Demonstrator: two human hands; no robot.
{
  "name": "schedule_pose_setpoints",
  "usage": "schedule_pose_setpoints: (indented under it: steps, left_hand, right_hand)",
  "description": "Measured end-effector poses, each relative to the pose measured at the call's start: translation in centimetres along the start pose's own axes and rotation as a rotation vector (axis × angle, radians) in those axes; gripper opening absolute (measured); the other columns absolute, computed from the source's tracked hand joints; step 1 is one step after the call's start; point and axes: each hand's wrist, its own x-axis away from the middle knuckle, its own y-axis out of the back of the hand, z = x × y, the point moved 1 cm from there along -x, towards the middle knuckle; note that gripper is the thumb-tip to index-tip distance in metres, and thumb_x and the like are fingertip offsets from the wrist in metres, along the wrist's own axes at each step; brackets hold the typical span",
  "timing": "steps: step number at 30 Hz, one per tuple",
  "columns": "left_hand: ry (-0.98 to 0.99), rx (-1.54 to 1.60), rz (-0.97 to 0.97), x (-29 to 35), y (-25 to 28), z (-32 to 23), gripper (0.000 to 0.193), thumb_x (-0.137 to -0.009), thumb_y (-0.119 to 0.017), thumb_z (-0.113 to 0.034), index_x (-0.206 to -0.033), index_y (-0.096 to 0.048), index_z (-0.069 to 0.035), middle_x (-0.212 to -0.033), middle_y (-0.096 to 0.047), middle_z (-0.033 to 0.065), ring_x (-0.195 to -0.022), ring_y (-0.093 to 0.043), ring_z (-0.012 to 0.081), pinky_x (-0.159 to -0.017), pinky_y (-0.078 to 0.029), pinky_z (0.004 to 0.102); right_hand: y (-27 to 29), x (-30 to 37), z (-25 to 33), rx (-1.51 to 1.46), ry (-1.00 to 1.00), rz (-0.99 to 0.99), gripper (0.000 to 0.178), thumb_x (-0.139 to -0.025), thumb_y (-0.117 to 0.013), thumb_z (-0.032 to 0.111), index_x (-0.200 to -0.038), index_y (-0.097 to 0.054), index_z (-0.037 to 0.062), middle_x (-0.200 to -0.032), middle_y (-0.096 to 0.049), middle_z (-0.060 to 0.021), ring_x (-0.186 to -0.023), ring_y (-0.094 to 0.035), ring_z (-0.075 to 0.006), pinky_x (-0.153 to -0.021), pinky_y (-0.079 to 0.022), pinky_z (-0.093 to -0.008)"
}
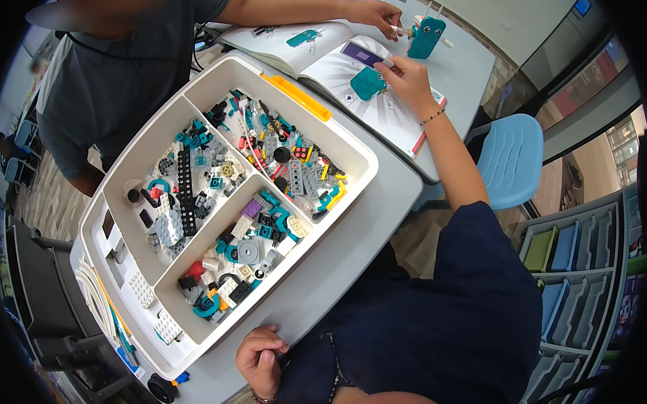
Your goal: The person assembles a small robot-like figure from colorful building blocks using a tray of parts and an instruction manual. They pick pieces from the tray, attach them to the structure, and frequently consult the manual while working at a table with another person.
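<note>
The right hand (402,78), upper right of the frame, has its grip pinched nearly closed on the lower-right end of a flat purple-and-white rectangle (363,55); its long axis runs up-left over the open booklet (408,122). The left hand (261,357), half-curled, seemingly empty, rests lower centre, beside the white tray (341,146) whose compartments hold mixed bricks (248,251).

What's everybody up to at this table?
The person's right hand seems to hold a flat piece with a purple panel above an open picture booklet. The left hand is loosely curled near the table edge. Another person's hand is at a teal figure with eyes. Beside the booklet, a white divided tray holds loose building pieces.
</note>
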Motion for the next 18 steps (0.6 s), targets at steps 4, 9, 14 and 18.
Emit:
schedule_pose_setpoints:
  steps: [4,9,14,18]
  left_hand:
    - [-0.002,0.000,0.000,0.1,0.0,0.0,0.023,-0.081,-0.055,-0.023,-0.076,-0.057,0.000,-0.065,-0.055,0.0088,-0.061,-0.053,0.0173,-0.080,-0.039,0.0376]
    - [0.003,-0.017,0.011,0.1,0.2,0.2,0.023,-0.081,-0.055,-0.023,-0.077,-0.057,0.000,-0.065,-0.055,0.0088,-0.061,-0.053,0.0172,-0.080,-0.039,0.0378]
    - [0.008,-0.019,0.013,0.2,0.3,0.1,0.023,-0.080,-0.055,-0.022,-0.077,-0.057,0.000,-0.065,-0.056,0.0090,-0.061,-0.054,0.0174,-0.080,-0.039,0.0379]
    - [-0.007,-0.013,-0.007,0.1,0.0,0.0,0.023,-0.080,-0.055,-0.023,-0.076,-0.057,0.000,-0.065,-0.056,0.0090,-0.061,-0.054,0.0174,-0.080,-0.039,0.0381]
  right_hand:
    - [0.0,0.1,0.6,-0.031,0.027,-0.018,0.026,-0.077,-0.067,0.021,-0.067,-0.058,-0.0012,-0.058,-0.058,-0.0094,-0.047,-0.053,-0.0117,-0.047,-0.041,-0.0247]
    - [-0.3,0.4,-0.8,0.004,-0.011,0.007,0.026,-0.077,-0.067,0.022,-0.068,-0.058,-0.0012,-0.057,-0.058,-0.0098,-0.046,-0.052,-0.0127,-0.047,-0.041,-0.0256]
    - [0.0,-0.1,0.1,0.017,0.049,-0.023,0.027,-0.077,-0.067,0.022,-0.067,-0.058,-0.0012,-0.056,-0.057,-0.0105,-0.046,-0.052,-0.0127,-0.046,-0.040,-0.0258]
    - [0.0,0.0,-0.2,0.004,0.008,-0.006,0.027,-0.077,-0.067,0.021,-0.066,-0.058,-0.0012,-0.055,-0.057,-0.0099,-0.046,-0.051,-0.0116,-0.045,-0.039,-0.0252]
